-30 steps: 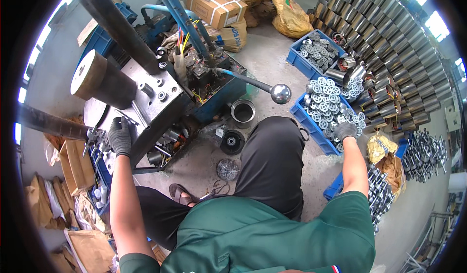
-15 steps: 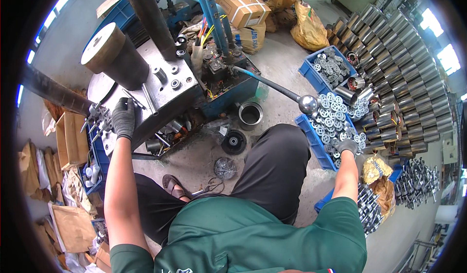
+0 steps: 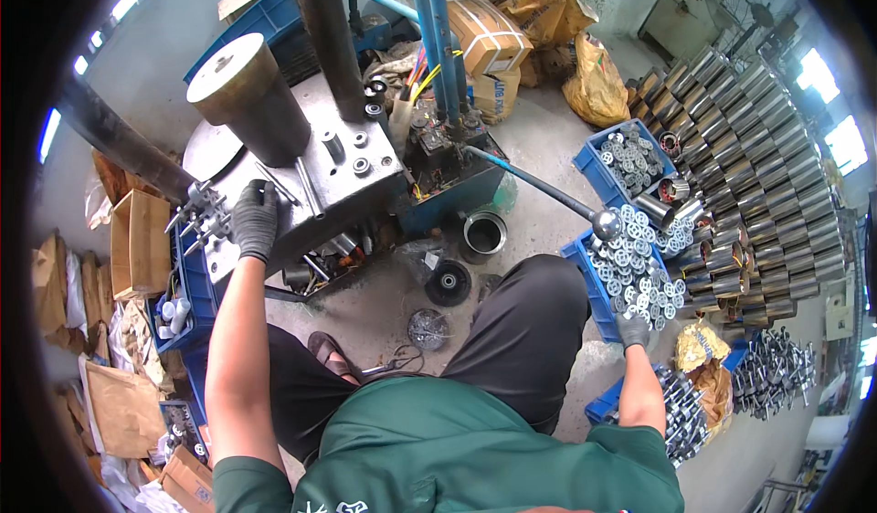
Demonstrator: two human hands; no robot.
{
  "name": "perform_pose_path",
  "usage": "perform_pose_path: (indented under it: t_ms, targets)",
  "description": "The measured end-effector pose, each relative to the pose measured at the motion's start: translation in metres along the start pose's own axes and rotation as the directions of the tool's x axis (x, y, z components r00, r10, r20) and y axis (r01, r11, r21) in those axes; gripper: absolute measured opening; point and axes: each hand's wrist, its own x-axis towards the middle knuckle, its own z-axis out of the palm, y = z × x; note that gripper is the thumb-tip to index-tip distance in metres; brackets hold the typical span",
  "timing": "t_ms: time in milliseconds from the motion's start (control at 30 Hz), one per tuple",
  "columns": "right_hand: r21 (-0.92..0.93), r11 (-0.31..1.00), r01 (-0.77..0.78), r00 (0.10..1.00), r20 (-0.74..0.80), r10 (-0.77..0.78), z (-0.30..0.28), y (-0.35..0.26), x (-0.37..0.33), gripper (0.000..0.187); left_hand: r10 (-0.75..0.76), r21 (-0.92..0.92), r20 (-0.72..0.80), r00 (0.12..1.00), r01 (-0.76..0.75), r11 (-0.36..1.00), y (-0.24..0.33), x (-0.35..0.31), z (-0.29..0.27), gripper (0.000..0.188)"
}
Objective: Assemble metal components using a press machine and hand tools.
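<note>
Resting the left hand [image 3: 255, 221], gloved in dark grey, at the left of the frame on the near edge of a steel machine bed [image 3: 343, 190]. Bending those fingers loosely and close together, the palm facing down, so hiding whatever may lie beneath; not showing clearly enough to tell about any hold. Lying just to the right of that glove, a steel rod [image 3: 311, 191]; sticking out just to its left, a cluster of metal shafts [image 3: 199, 216].

Reaching with the right hand [image 3: 632, 330], also gloved, to the lower end of a blue bin [image 3: 592, 296] right of the frame's centre. Curling these fingers partway among pale spoked wheels [image 3: 624, 257], heaped there above the rim; again not letting one tell whether any wheel is being gripped.

Standing on the bed at upper left, a large dark cylinder [image 3: 251, 93] with a pale top; sitting to its right, small bearings [image 3: 362, 166]. Slanting down from the upper centre, a lever ending in a shiny ball [image 3: 607, 224], overlapping the wheels in view. Rising at the upper right, stacked steel tubes [image 3: 758, 166]; resting on the floor near the centre, a hollow metal ring [image 3: 484, 235] and a dark round part [image 3: 448, 282].
</note>
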Motion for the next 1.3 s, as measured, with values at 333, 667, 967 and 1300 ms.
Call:
perform_pose_path:
  t_ms: [333,667,967,1300]
  targets:
    - [0.738,0.475,0.479,0.691,0.016,-0.723,-0.101,-0.170,-0.014,0.040,-0.037,-0.958,0.168,0.985,0.172,0.230,0.083,-0.064,-0.013,0.018]
    - [0.785,0.330,0.525,0.181,0.276,-0.944,-0.193,-0.407,-0.227,0.060,0.548,-0.924,0.380,0.745,0.339,0.179,0.124,-0.145,0.000,0.036]
    - [0.974,0.183,0.132,0.108,0.169,-0.980,-0.125,-0.439,-0.280,0.067,0.662,-0.812,0.548,0.511,0.517,0.273,0.122,-0.160,-0.007,0.043]
    - [0.994,0.010,0.110,0.142,-0.006,-0.990,-0.116,-0.470,-0.308,0.069,0.553,-0.818,0.571,0.607,0.474,0.325,0.117,-0.161,-0.009,0.031]
